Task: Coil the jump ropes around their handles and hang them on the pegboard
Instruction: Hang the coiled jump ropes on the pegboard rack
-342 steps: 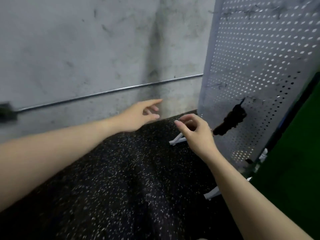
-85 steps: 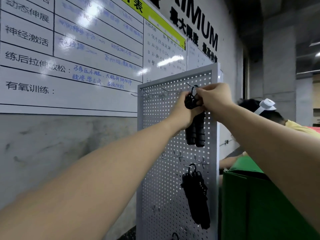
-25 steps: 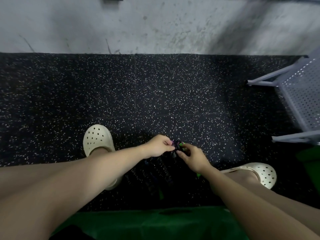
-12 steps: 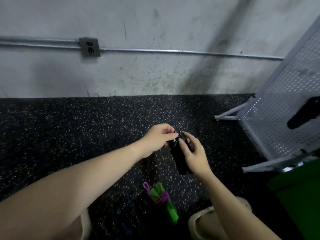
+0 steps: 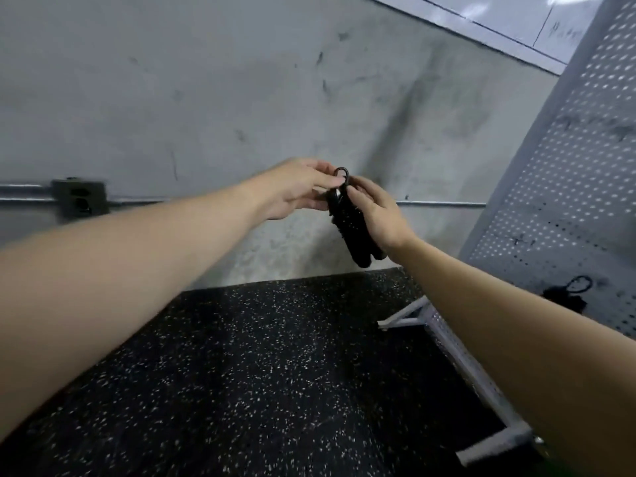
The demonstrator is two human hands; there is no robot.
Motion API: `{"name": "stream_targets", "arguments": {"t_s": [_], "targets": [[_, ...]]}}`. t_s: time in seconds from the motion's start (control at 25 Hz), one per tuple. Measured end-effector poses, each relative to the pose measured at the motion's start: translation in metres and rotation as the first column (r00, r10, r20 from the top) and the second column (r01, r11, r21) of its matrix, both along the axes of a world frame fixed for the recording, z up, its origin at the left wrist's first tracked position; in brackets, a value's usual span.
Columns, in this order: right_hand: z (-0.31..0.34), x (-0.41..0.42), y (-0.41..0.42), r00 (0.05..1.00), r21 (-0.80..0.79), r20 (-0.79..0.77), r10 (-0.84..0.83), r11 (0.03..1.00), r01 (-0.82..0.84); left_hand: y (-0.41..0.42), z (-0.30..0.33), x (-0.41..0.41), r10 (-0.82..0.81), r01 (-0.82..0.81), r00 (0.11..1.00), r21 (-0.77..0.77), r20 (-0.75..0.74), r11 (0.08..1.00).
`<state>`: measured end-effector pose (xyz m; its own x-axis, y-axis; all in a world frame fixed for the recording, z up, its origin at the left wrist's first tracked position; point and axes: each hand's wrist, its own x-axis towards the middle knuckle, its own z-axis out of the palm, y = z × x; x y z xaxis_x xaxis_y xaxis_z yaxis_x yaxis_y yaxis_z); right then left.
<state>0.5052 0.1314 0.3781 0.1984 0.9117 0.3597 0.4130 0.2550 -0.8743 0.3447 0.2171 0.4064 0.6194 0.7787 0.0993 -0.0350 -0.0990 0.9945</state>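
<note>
A black jump rope, coiled around its handles, hangs between my hands in mid-air in front of the concrete wall. My right hand grips the bundle of handles from the right. My left hand pinches the small rope loop at the top of the bundle. The grey pegboard stands at the right. Another coiled black rope hangs low on it by its loop.
A black speckled rubber floor lies below. The pegboard's white feet stick out onto the floor. A metal conduit with an outlet box runs along the wall. A whiteboard edge shows at the top right.
The view has tilted up from the floor toward the wall and pegboard. Both hands have risen with the black rope bundle. The green rope on the floor has dropped out of view.
</note>
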Motion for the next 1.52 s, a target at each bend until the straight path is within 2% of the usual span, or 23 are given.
{"name": "stream_targets", "arguments": {"t_s": [0.12,0.2,0.52,0.68,0.8,1.0,1.2,1.52], "targets": [[-0.017,0.041,0.02,0.955,0.005,0.284,-0.09,0.996,0.092,0.029,-0.012,0.045,-0.031,0.032,0.997,-0.014,0.076,0.999],[-0.024,0.07,0.023,0.919,0.049,0.359,-0.163,0.987,0.156,0.04,-0.017,0.082,-0.06,0.059,0.995,0.015,0.076,0.998],[-0.048,0.169,0.002,0.848,0.175,0.238,-0.474,0.88,0.443,0.045,-0.034,0.234,-0.221,0.218,0.975,0.06,0.038,0.974],[-0.087,0.221,-0.008,0.815,0.179,0.079,-0.575,0.812,0.556,0.04,-0.062,0.308,-0.249,0.25,0.968,0.054,-0.024,0.967],[-0.109,0.257,-0.006,0.797,0.173,0.051,-0.601,0.792,0.586,0.037,-0.081,0.345,-0.235,0.237,0.971,0.058,-0.046,0.97],[-0.125,0.295,-0.002,0.778,0.111,0.064,-0.625,0.779,0.617,0.044,-0.1,0.385,-0.225,0.233,0.97,0.091,-0.091,0.968],[-0.139,0.321,0.003,0.72,0.155,0.033,-0.694,0.715,0.682,0.05,-0.104,0.417,-0.245,0.266,0.961,0.194,-0.126,0.944],[-0.143,0.34,0.001,0.707,0.147,0.087,-0.702,0.711,0.688,0.056,-0.112,0.429,-0.362,0.365,0.931,0.116,-0.052,0.924]]}}
